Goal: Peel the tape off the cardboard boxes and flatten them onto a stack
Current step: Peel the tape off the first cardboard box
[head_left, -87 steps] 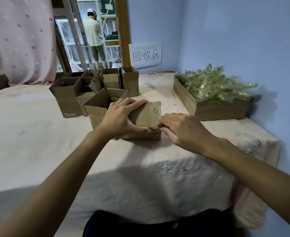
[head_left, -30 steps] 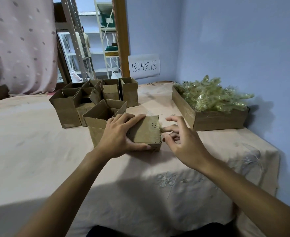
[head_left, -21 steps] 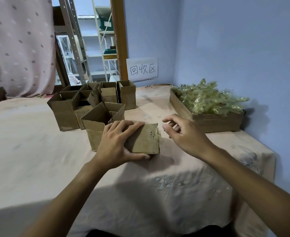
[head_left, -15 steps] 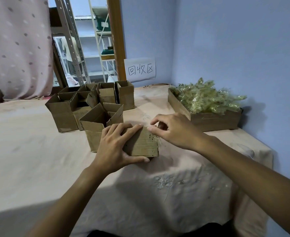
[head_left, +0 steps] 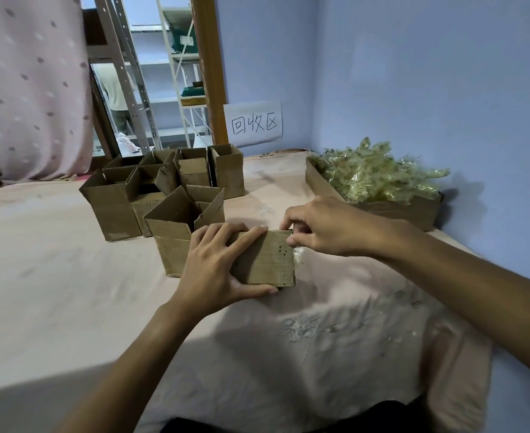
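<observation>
Left hand half-hides box, tape — faint

One head-worn camera looks forward and down over the table, close above it, facing the blue wall.

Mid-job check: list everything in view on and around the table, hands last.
closed box: one, brown, table centre, under the hands
tape strip: one, clear, at the closed box's right edge
open boxes: at least six, brown, clustered behind the closed box
tray box: one, brown, right side by the wall
tape scraps: a heap, yellowish clear, in the tray box
tablecloth: one, pale pink, over the table
paper sign: one, white, on the back wall
curtain: one, pink dotted, far left
left hand: holds the closed box, fingers on top
right hand: pinches the tape strip at the box's corner
</observation>
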